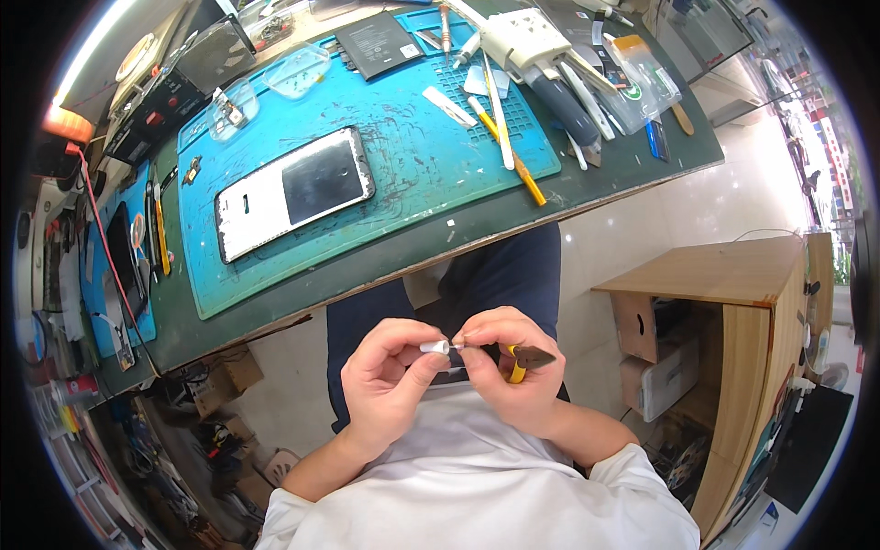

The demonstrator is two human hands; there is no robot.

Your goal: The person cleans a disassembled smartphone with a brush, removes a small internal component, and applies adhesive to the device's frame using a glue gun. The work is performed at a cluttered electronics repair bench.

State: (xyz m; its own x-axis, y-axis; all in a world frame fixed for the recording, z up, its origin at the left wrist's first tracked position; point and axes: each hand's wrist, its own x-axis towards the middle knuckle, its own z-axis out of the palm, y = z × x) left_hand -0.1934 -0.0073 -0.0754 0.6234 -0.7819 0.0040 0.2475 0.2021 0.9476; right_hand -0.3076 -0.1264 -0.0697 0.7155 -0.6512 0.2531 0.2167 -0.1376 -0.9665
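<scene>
Over my lap, my left hand [390,367] pinches a small white cylinder [434,347] between thumb and fingers. My right hand [513,367] meets it from the other side, its fingertips closed on a thin, small piece [456,346] at the cylinder's end. What that piece is cannot be made out. Tucked in the same right hand are pliers with yellow handles [517,372] and a dark head [534,357] pointing right. On the bench ahead, a smartphone body [252,218], white with a dark rectangle, lies on the blue mat [403,174], apart from both hands.
A dark phone battery [378,44] lies at the mat's far edge. A yellow-handled tool [522,170] reaches past the mat's right corner. A white power strip [522,38] and several tools crowd the far right. A wooden cabinet [710,270] stands to my right.
</scene>
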